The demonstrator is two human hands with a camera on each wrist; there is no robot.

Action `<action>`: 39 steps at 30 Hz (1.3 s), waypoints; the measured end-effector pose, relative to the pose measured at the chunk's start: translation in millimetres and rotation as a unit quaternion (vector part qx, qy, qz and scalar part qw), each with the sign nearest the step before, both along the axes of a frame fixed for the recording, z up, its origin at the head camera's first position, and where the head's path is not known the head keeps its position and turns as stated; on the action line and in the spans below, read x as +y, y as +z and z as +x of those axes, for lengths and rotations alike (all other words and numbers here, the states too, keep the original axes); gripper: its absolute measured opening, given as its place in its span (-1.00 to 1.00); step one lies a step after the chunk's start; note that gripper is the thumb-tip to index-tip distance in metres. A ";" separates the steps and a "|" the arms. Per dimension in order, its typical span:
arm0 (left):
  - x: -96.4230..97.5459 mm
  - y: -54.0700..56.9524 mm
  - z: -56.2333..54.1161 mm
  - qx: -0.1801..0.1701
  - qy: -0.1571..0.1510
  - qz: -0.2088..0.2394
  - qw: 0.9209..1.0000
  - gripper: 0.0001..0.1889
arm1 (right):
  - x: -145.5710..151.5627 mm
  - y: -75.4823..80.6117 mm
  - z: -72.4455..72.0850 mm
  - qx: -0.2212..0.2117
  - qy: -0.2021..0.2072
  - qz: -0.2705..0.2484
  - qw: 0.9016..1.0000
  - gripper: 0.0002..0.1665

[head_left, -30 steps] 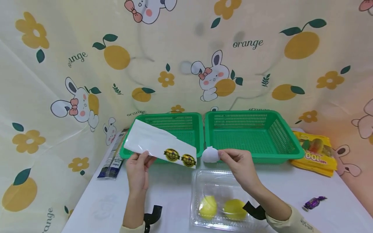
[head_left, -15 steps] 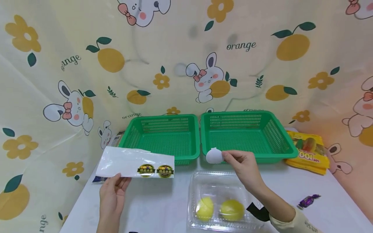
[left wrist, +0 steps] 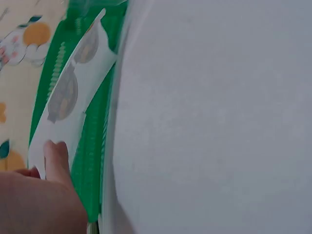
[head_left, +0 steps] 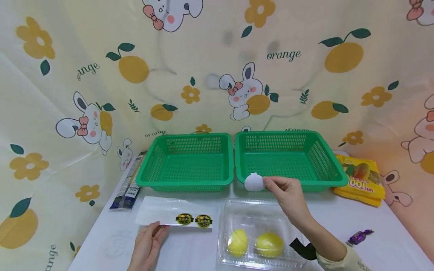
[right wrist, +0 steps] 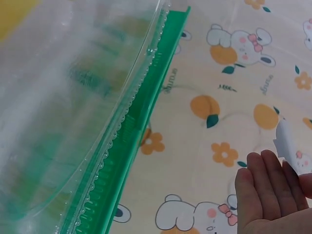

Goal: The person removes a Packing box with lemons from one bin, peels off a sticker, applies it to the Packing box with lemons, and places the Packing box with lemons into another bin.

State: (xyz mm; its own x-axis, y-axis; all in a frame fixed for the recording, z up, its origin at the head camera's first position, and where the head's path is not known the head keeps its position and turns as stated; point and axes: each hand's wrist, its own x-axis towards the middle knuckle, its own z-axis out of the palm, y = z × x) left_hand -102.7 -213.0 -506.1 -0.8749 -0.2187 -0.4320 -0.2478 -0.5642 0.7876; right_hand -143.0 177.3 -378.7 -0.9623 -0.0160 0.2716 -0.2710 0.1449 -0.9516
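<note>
My left hand (head_left: 149, 244) holds the lower edge of a white sticker sheet (head_left: 157, 210), thumb on top, close over the table in front of the left basket. Two round black-and-gold stickers show at the sheet's right end. In the left wrist view the sheet (left wrist: 92, 73) tilts across the green basket. A round white-backed sticker (head_left: 253, 183) is pinched between thumb and index finger of my right hand (head_left: 292, 201), at the right basket's front rim. Below it, a clear plastic clamshell box (head_left: 234, 209) contains two yellow fruits (head_left: 269, 244). In the right wrist view the sticker (right wrist: 287, 144) looks curved.
Two green baskets (head_left: 184, 188) stand side by side along the back, against a patterned cloth (head_left: 203, 45). Left of them lies a dark plastic packet (head_left: 127, 192); at the right are yellow bags (head_left: 362, 180) and a purple wrapped candy (head_left: 360, 237).
My left hand swung the sticker sheet from over the left basket leftward, then lowered it toward the table. The right hand keeps the sticker almost in place, shifting slightly right.
</note>
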 end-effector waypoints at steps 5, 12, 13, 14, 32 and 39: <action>7.2 -8.6 -7.8 0.000 -0.021 -0.018 1.000 -0.69 | 1.9 -4.2 1.6 -0.007 -0.001 0.004 1.000 -0.72; 14.7 -9.6 -15.5 -0.018 -0.079 -0.031 0.996 -0.54 | 2.9 -7.2 3.2 -0.003 -0.005 0.002 1.000 -0.73; 14.9 -8.7 -16.0 -0.022 -0.081 -0.025 0.996 -0.53 | 2.9 -7.3 3.4 -0.004 -0.007 0.001 1.000 -0.72; 14.9 -7.4 -16.3 -0.025 -0.082 -0.014 0.996 -0.52 | 2.7 -7.4 3.5 -0.005 -0.008 0.001 1.000 -0.72; 24.7 36.3 11.4 0.028 -0.097 0.186 0.977 -0.34 | 4.6 -11.4 3.8 -0.006 -0.013 -0.006 1.000 -0.73; 78.7 66.0 7.2 0.141 -0.156 0.050 0.976 -0.64 | 1.9 -8.8 3.8 -0.003 -0.013 -0.003 1.000 -0.73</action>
